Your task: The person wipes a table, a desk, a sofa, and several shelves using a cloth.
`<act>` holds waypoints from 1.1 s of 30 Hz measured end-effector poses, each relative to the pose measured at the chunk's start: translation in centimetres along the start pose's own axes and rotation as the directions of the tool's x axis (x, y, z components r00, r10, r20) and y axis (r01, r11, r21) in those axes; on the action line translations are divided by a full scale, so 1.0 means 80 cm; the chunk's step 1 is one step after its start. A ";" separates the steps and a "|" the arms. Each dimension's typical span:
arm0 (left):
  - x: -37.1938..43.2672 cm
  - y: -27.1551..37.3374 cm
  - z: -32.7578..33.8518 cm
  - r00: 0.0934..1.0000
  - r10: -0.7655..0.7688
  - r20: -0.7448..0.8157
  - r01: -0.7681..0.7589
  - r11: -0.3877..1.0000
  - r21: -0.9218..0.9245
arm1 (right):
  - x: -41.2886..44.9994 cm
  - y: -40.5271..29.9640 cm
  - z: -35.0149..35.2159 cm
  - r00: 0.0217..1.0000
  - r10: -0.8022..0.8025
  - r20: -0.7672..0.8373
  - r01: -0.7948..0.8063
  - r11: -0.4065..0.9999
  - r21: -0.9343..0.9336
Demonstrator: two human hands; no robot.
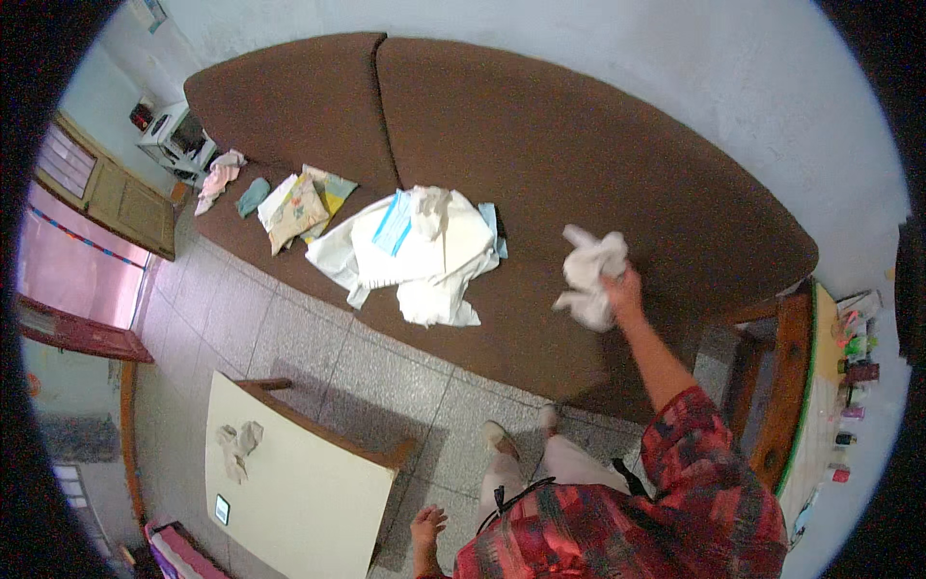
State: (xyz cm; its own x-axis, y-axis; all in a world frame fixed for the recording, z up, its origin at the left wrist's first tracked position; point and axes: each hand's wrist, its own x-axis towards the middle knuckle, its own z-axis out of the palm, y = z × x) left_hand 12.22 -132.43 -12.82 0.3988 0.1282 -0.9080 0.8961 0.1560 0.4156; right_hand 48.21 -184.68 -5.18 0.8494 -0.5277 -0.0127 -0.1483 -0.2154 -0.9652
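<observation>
A crumpled white cloth (587, 271) is gripped by my right hand (623, 293) over the right part of the brown sofa (521, 347); its edges are blurred. My left hand (429, 522) hangs low by my side near the pale table, fingers loosely curled and nothing seen in them. On the middle of the sofa seat lies a pile of white fabric (441, 253). A blue-and-white flat piece (393, 223) and a crumpled greyish-white cloth (431, 211) rest on top of it.
Farther left on the seat are patterned fabric pieces (298, 210), a teal cloth (253, 197) and a pink cloth (219, 181). The pale table (311, 492) bears a crumpled cloth (240, 449) and a phone (222, 509). At right, a wooden-framed shelf (785, 391) carries several small items.
</observation>
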 end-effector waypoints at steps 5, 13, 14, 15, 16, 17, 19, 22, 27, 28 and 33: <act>0.013 0.056 -0.043 0.994 0.049 -0.101 -0.049 0.999 0.009 | 0.139 -0.201 -0.005 0.641 -0.767 -0.034 0.526 0.471 -0.708; 0.001 0.196 -0.039 0.926 0.334 -0.176 -0.323 0.943 0.085 | 0.304 -0.260 0.051 0.870 -0.482 0.100 0.246 0.250 -0.936; 0.005 0.194 -0.054 0.934 0.299 -0.196 -0.286 0.954 0.089 | 0.300 -0.266 0.060 0.869 -0.467 0.165 0.281 0.189 -0.941; 0.006 0.213 -0.042 0.947 0.265 -0.184 -0.254 0.964 0.080 | 0.308 -0.270 0.048 0.858 -0.462 0.224 0.302 0.101 -0.948; -0.001 0.228 -0.033 0.973 0.169 -0.156 -0.163 0.985 0.050 | 0.315 -0.270 0.035 0.856 -0.468 0.218 0.332 0.178 -0.926; 0.003 0.229 -0.041 0.973 0.161 -0.168 -0.157 0.987 0.032 | 0.324 -0.271 0.023 0.855 -0.476 0.207 0.365 0.266 -0.892; 0.018 0.221 -0.067 0.981 0.128 -0.143 -0.137 0.989 -0.054 | 0.346 -0.241 0.018 0.740 -0.583 0.335 0.506 0.154 -0.849; 0.016 0.239 -0.075 0.977 0.049 -0.205 -0.060 0.997 -0.045 | 0.327 -0.242 0.035 0.818 -0.524 0.235 0.379 0.185 -0.907; 0.039 0.259 -0.116 0.982 0.037 -0.183 -0.055 0.994 -0.095 | 0.334 -0.260 0.053 0.831 -0.543 0.119 0.307 0.270 -0.913; 0.049 0.269 -0.120 0.987 0.019 -0.161 -0.035 0.995 -0.096 | 0.354 -0.260 0.054 0.781 -0.596 0.184 0.426 0.294 -0.856; 0.087 0.304 -0.213 0.990 -0.026 -0.138 0.009 0.993 -0.120 | 0.371 -0.302 0.212 0.777 -0.585 0.234 0.422 0.206 -0.883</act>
State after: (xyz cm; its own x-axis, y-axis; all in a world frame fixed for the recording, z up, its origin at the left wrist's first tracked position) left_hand 33.44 -111.02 -8.12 0.3446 0.2586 -0.9024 0.8699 0.2735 0.4105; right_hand 85.64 -181.18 13.32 0.8651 -0.0914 0.4932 -0.1198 -0.9924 0.0262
